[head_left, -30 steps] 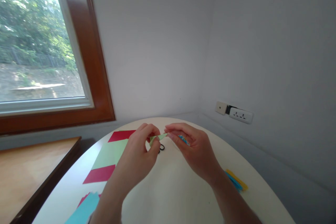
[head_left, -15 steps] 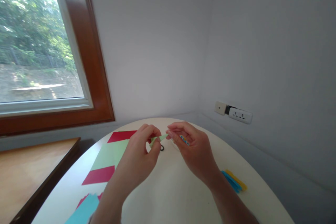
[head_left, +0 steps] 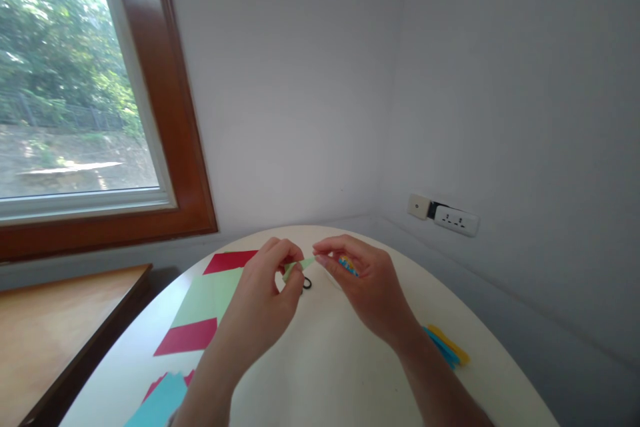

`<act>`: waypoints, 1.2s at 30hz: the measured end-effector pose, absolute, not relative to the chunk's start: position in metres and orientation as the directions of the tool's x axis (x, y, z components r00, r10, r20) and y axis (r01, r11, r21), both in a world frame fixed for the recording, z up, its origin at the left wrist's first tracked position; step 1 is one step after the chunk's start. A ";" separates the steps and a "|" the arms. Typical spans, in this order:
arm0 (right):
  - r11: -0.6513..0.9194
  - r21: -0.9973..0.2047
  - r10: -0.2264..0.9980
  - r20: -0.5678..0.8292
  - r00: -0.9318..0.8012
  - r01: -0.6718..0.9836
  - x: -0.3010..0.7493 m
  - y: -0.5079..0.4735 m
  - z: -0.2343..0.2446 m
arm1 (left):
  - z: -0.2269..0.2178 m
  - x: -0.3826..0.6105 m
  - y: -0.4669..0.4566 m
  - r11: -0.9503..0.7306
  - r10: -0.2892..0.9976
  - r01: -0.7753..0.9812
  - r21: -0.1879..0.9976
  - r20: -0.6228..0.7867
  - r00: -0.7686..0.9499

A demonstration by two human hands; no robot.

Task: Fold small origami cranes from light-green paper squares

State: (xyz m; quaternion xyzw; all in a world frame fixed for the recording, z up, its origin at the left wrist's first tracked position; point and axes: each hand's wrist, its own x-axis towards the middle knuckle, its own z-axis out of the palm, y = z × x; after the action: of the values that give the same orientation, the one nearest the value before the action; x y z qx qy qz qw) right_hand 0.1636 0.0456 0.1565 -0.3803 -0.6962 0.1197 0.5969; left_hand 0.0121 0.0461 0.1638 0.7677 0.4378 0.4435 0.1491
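Both of my hands hold a small folded strip of light green paper (head_left: 301, 265) above a round white table (head_left: 325, 367). My left hand (head_left: 265, 297) pinches its left end between thumb and fingers. My right hand (head_left: 367, 283) pinches its right end. A small blue and yellow object (head_left: 349, 265) shows inside my right palm; what it is I cannot tell. A small black thing (head_left: 306, 283) lies on the table just under the strip, partly hidden by my left fingers.
A light green sheet (head_left: 207, 297) lies over a red sheet (head_left: 187, 337) on the table's left. Blue paper (head_left: 160, 400) sits at the near left edge. Blue and yellow strips (head_left: 447, 347) lie to the right. A wall socket (head_left: 453, 219), a wood-framed window (head_left: 185, 127) and a wooden ledge (head_left: 55, 327) surround the table.
My hands have stayed together on the green strip, with only slight finger shifts. The view has drifted a little.
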 end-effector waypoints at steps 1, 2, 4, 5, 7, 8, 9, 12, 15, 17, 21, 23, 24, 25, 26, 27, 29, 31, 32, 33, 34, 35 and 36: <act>0.686 -0.623 0.672 0.741 0.002 0.377 0.163 0.046 0.156 | 0.164 0.012 0.046 -0.569 0.808 0.540 0.620 0.544 0.227; 0.689 -0.624 0.670 0.742 0.003 0.368 0.163 0.047 0.155 | 0.164 0.012 0.046 -0.564 0.813 0.541 0.624 0.535 0.230; 0.696 -0.629 0.669 0.743 0.006 0.347 0.164 0.048 0.155 | 0.164 0.012 0.046 -0.554 0.822 0.543 0.631 0.520 0.233; 0.697 -0.633 0.670 0.742 0.007 0.336 0.164 0.048 0.154 | 0.164 0.012 0.046 -0.550 0.824 0.545 0.632 0.516 0.234; 0.695 -0.645 0.677 0.736 0.012 0.318 0.165 0.049 0.154 | 0.164 0.012 0.045 -0.546 0.827 0.547 0.634 0.512 0.231; 0.693 -0.650 0.680 0.733 0.015 0.312 0.165 0.049 0.154 | 0.164 0.012 0.045 -0.545 0.827 0.547 0.635 0.513 0.229; 0.691 -0.655 0.683 0.730 0.020 0.308 0.164 0.049 0.153 | 0.165 0.012 0.045 -0.545 0.827 0.546 0.636 0.514 0.227; 0.686 -0.662 0.686 0.727 0.036 0.302 0.163 0.050 0.152 | 0.164 0.012 0.045 -0.543 0.829 0.541 0.642 0.514 0.223; 0.677 -0.675 0.693 0.719 0.055 0.293 0.161 0.051 0.150 | 0.163 0.012 0.046 -0.553 0.821 0.539 0.636 0.526 0.221; 0.666 -0.692 0.707 0.705 0.060 0.278 0.161 0.052 0.149 | 0.162 0.012 0.047 -0.557 0.817 0.541 0.630 0.534 0.220; 0.638 -0.729 0.752 0.659 0.005 0.248 0.160 0.054 0.148 | 0.161 0.013 0.049 -0.548 0.825 0.543 0.637 0.520 0.223; 0.632 -0.729 0.759 0.650 -0.023 0.261 0.160 0.055 0.148 | 0.161 0.014 0.051 -0.547 0.827 0.540 0.640 0.513 0.230; 0.631 -0.725 0.759 0.650 -0.028 0.274 0.160 0.056 0.148 | 0.160 0.014 0.052 -0.549 0.826 0.538 0.639 0.511 0.237; 0.628 -0.721 0.759 0.650 -0.028 0.292 0.160 0.056 0.147 | 0.159 0.014 0.053 -0.553 0.825 0.536 0.638 0.508 0.247; 0.624 -0.716 0.759 0.650 -0.027 0.314 0.161 0.057 0.147 | 0.158 0.014 0.055 -0.556 0.825 0.534 0.637 0.502 0.260; 0.620 -0.706 0.758 0.651 -0.029 0.342 0.161 0.058 0.146 | 0.157 0.013 0.057 -0.556 0.827 0.531 0.639 0.493 0.272; 0.613 -0.678 0.755 0.654 -0.048 0.406 0.161 0.059 0.145 | 0.154 0.012 0.061 -0.545 0.836 0.527 0.652 0.463 0.293; 0.611 -0.653 0.752 0.655 -0.072 0.447 0.160 0.060 0.144 | 0.151 0.011 0.065 -0.530 0.847 0.515 0.673 0.437 0.301; 0.613 -0.649 0.749 0.658 -0.072 0.449 0.160 0.060 0.144 | 0.150 0.011 0.068 -0.526 0.850 0.504 0.685 0.435 0.296; 0.616 -0.652 0.746 0.664 -0.060 0.443 0.160 0.060 0.144 | 0.149 0.010 0.071 -0.525 0.851 0.488 0.697 0.441 0.285; 0.619 -0.657 0.739 0.673 -0.036 0.431 0.160 0.061 0.143 | 0.147 0.009 0.075 -0.523 0.852 0.472 0.710 0.451 0.266; 0.621 -0.661 0.730 0.683 -0.004 0.420 0.161 0.062 0.143 | 0.145 0.009 0.080 -0.524 0.850 0.451 0.722 0.472 0.233; 0.623 -0.664 0.720 0.694 0.030 0.413 0.161 0.064 0.142 | 0.142 0.009 0.086 -0.525 0.849 0.419 0.741 0.488 0.202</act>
State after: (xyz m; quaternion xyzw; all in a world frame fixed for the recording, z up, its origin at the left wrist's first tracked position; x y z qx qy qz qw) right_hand 0.1614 0.0644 0.1422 -0.4138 -0.6842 0.1308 0.5862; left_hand 0.0086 0.0856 0.1419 0.7398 0.4287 0.4639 0.2317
